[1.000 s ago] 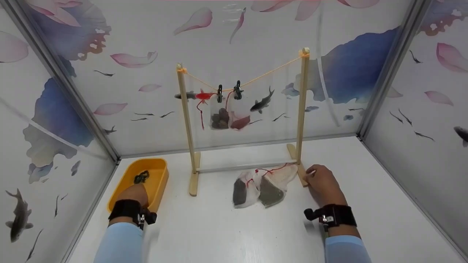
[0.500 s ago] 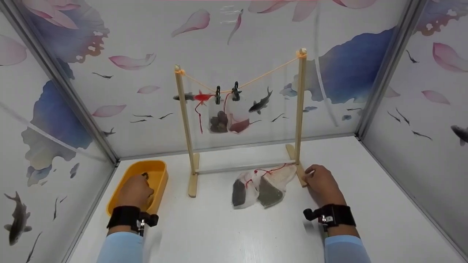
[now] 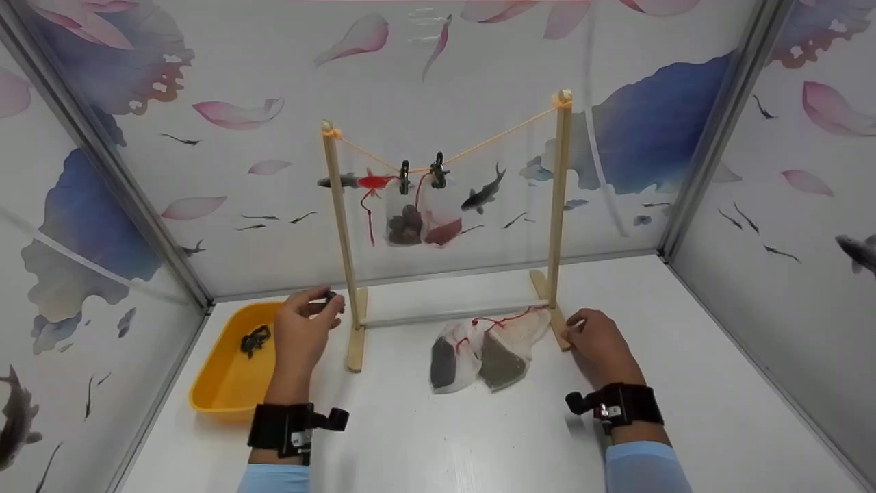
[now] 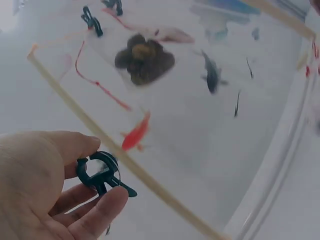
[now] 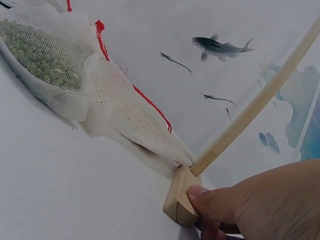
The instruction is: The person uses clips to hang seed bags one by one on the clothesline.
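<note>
My left hand (image 3: 303, 335) is raised beside the left post of a wooden rack (image 3: 560, 205). Between its thumb and fingers it pinches a dark green plastic clip (image 4: 102, 172). My right hand (image 3: 602, 342) grips the wooden foot (image 4: 312, 37) (image 5: 182, 197) at the base of the right post. From the rack's sagging orange cord (image 3: 510, 131), two dark clips (image 3: 438, 171) hold a gauze bag of brown lumps (image 3: 404, 226) and one with reddish contents (image 3: 443, 231). Two filled gauze bags (image 3: 505, 359) with red drawstrings lie on the table near the right foot.
A yellow tray (image 3: 219, 400) with more dark clips (image 3: 255, 340) stands on the table at the left. A white bar (image 3: 452, 313) joins the rack's feet. Printed panels (image 3: 479, 61) enclose the white table (image 3: 438, 445) at the back and sides.
My left hand has come up out of the yellow tray with a clip and moved right to the left post. My right hand stays on the right foot.
</note>
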`<state>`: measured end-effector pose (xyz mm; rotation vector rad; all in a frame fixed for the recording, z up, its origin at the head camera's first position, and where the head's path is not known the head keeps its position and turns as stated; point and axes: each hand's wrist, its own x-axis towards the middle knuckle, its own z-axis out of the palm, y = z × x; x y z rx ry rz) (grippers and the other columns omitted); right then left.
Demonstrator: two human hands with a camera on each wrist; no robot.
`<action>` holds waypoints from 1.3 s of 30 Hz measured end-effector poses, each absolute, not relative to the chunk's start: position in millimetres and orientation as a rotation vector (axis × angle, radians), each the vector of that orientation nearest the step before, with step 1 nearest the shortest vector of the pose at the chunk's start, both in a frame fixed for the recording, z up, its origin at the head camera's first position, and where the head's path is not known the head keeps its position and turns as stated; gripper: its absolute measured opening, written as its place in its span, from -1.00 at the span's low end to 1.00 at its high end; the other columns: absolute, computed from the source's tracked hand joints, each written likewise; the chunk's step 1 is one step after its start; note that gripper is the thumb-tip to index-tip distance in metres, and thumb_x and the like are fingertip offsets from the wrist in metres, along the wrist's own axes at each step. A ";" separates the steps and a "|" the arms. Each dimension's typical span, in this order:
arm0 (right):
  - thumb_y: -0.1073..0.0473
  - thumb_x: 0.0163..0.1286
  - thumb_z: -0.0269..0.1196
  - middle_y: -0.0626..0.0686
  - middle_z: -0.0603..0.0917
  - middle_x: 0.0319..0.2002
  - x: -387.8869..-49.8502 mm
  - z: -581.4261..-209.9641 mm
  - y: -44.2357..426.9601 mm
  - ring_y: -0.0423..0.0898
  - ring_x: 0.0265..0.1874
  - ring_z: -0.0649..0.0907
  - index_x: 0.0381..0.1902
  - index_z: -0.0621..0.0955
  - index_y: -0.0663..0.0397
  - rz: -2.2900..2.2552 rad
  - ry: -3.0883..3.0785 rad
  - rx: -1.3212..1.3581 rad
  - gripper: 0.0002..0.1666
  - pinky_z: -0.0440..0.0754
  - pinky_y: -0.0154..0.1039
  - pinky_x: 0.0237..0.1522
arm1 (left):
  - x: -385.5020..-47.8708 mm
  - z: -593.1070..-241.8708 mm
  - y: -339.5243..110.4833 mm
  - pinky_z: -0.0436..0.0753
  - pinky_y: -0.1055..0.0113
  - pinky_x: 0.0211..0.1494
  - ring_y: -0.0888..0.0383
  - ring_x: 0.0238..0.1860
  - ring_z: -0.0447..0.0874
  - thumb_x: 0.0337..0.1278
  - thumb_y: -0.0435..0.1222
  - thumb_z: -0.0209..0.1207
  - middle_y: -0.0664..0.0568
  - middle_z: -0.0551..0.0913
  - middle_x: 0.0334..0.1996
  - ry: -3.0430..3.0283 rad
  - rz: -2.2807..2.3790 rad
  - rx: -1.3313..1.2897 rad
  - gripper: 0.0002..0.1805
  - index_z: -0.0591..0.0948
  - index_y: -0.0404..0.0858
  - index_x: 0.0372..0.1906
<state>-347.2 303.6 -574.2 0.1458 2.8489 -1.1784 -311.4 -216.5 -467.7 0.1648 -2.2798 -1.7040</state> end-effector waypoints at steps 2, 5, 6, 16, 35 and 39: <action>0.15 0.69 0.31 0.30 0.78 0.08 -347.7 -575.4 302.7 0.16 0.03 0.77 0.25 0.72 0.26 -1.163 2.848 0.149 -0.65 0.76 0.10 0.11 | -308.3 -467.1 -198.5 0.87 0.40 0.06 0.06 0.15 0.86 0.58 -0.25 0.44 -0.18 0.70 0.28 -2.173 -1.854 0.095 -0.57 0.75 -0.30 0.39; 0.15 0.69 0.31 0.32 0.78 0.12 -348.4 -576.2 300.7 0.17 0.05 0.77 0.26 0.72 0.26 -1.158 2.836 0.164 -0.64 0.77 0.11 0.11 | -304.2 -467.1 -174.5 0.90 0.31 0.04 0.14 0.07 0.90 0.61 -0.33 0.39 -0.15 0.74 0.21 -2.017 -2.057 0.011 -0.63 0.76 -0.33 0.36; 0.14 0.69 0.31 0.32 0.78 0.13 -348.8 -576.6 299.9 0.17 0.06 0.77 0.27 0.72 0.25 -1.159 2.831 0.167 -0.64 0.77 0.11 0.12 | -302.8 -467.4 -167.2 0.91 0.28 0.03 0.15 0.05 0.91 0.62 -0.35 0.37 -0.13 0.74 0.18 -1.965 -2.118 -0.017 -0.65 0.76 -0.33 0.34; 0.13 0.71 0.30 0.34 0.78 0.20 -346.6 -566.9 300.4 0.20 0.12 0.76 0.32 0.69 0.25 -1.120 2.827 0.200 -0.61 0.76 0.16 0.16 | -298.3 -475.2 -115.0 0.93 0.23 0.00 0.14 0.10 0.84 0.67 -0.44 0.26 -0.05 0.69 0.14 -1.804 -2.410 -0.284 -0.70 0.72 -0.41 0.33; -0.04 0.68 0.42 0.14 0.81 0.22 -305.2 -469.8 188.2 0.09 0.17 0.82 0.60 0.60 0.07 -1.421 2.759 -0.798 -0.33 0.79 0.12 0.21 | -283.7 -484.6 -84.3 0.90 0.30 0.08 0.11 0.25 0.85 0.83 -0.35 0.09 -0.04 0.71 0.30 -1.666 -2.742 -0.437 -0.63 0.58 -0.38 0.47; -0.03 0.63 0.47 0.12 0.83 0.19 -293.3 -460.4 171.2 0.06 0.10 0.82 0.59 0.62 0.12 -1.418 2.742 -0.913 -0.30 0.81 0.01 0.11 | -280.5 -482.8 -80.6 0.89 0.33 0.09 0.13 0.25 0.86 0.84 -0.29 0.09 -0.04 0.70 0.34 -1.637 -2.808 -0.457 -0.62 0.59 -0.33 0.48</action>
